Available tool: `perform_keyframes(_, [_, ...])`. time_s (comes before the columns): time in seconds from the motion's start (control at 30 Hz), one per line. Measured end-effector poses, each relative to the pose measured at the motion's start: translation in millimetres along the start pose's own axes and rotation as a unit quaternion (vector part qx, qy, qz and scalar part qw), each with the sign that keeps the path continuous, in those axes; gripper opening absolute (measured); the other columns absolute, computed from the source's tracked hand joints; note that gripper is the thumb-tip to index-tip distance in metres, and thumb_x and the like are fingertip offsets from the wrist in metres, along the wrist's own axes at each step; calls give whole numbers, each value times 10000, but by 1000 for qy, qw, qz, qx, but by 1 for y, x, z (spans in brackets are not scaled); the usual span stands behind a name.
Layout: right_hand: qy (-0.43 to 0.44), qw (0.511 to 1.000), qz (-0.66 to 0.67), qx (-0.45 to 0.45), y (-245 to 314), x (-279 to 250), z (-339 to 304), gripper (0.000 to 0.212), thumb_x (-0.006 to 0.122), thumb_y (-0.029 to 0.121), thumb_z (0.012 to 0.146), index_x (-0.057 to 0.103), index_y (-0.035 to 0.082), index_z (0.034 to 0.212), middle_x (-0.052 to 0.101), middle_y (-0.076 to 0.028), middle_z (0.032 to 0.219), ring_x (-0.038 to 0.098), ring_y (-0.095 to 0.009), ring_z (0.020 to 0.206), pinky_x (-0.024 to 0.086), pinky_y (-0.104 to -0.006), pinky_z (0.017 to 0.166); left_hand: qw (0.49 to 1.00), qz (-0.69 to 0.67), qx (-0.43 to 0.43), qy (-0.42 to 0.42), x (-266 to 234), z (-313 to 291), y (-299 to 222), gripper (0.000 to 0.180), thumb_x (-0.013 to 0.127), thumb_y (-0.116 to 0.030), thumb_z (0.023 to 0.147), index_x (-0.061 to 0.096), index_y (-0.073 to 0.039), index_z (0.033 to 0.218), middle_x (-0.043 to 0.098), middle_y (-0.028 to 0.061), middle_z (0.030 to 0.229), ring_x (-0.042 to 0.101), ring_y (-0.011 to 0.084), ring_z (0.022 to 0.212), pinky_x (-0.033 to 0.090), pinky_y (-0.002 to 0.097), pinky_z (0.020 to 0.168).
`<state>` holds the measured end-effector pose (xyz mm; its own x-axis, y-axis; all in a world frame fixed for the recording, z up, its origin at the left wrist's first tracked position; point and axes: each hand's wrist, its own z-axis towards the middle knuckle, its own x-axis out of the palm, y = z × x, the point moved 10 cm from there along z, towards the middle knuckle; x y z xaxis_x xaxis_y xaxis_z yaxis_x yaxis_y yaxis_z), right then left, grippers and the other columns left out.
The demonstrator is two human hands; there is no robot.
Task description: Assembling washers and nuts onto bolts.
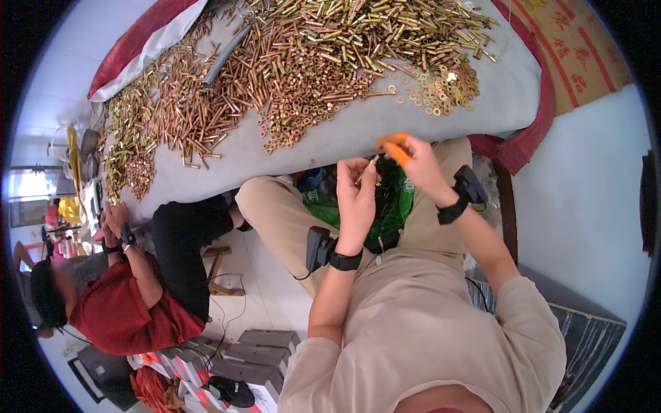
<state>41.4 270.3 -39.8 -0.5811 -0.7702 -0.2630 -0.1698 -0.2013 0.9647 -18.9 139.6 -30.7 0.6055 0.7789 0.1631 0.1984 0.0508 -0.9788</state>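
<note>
My left hand (357, 199) is raised over my lap, its thumb and fingers closed on a small bolt (359, 180) with a brassy colour. The fingers cover much of it. Just to the right and a little higher, my right hand (421, 168) wears orange covers (397, 150) on its fingers. Those fingers are curled with the tips close together, and whatever may lie between them is too small to make out. Below both hands, a green plastic bag (323, 206) lies between my knees, with dark contents that I cannot tell apart.
The grey-covered table (234, 162) bears heaps of brassy bolts (303, 41), nuts (279, 127) and washers (441, 96). A grey tube (226, 56) lies among them. Another person (131, 296) in red works at the left. Boxes (255, 358) stand on the floor; cardboard (571, 51) is at the far right.
</note>
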Motion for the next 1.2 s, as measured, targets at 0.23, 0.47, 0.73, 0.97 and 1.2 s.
perform_keyframes(0.23, [22, 980, 197, 30, 17, 14, -23, 225, 505, 62, 865, 605, 38, 1064, 617, -8, 810, 534, -59, 721, 428, -216, 611, 999, 3, 41, 4, 12, 1, -10, 95, 454, -65, 905, 428, 16, 948, 559, 74, 842, 531, 112, 792, 428, 240, 728])
perform_keyframes(0.47, [-99, 954, -127, -254, 67, 6, -33, 236, 572, 35, 787, 623, 47, 1017, 622, -96, 839, 582, -238, 727, 454, -319, 639, 966, -216, -140, 4, 13, -1, 12, 88, 475, -156, 909, 433, -81, 888, 390, -29, 655, 286, 21, 478, 223, 166, 369])
perform_keyframes(0.73, [-97, 935, -198, -278, 52, 20, 45, 189, 603, 111, 774, 610, 62, 957, 591, -117, 800, 559, -311, 734, 440, -372, 634, 934, -322, -152, -20, -14, 5, 17, 74, 490, -127, 897, 440, -79, 871, 402, -10, 642, 293, 35, 470, 218, 163, 364])
perform_keyframes(0.97, [-143, 859, -406, -279, 42, 26, 92, 145, 616, 165, 752, 578, 52, 832, 532, -98, 804, 538, -293, 733, 434, -400, 624, 937, -309, -162, -21, -20, 5, 18, 69, 488, -124, 897, 444, -77, 873, 410, -6, 639, 293, 36, 466, 212, 163, 357])
perform_keyframes(1.2, [-148, 870, -369, -291, 45, 17, 85, 117, 591, 125, 755, 584, 57, 850, 543, -96, 807, 550, -279, 792, 447, -383, 650, 944, -298, -143, -15, -17, 5, 10, 73, 485, -125, 900, 438, -85, 860, 399, -8, 633, 286, 38, 463, 209, 164, 355])
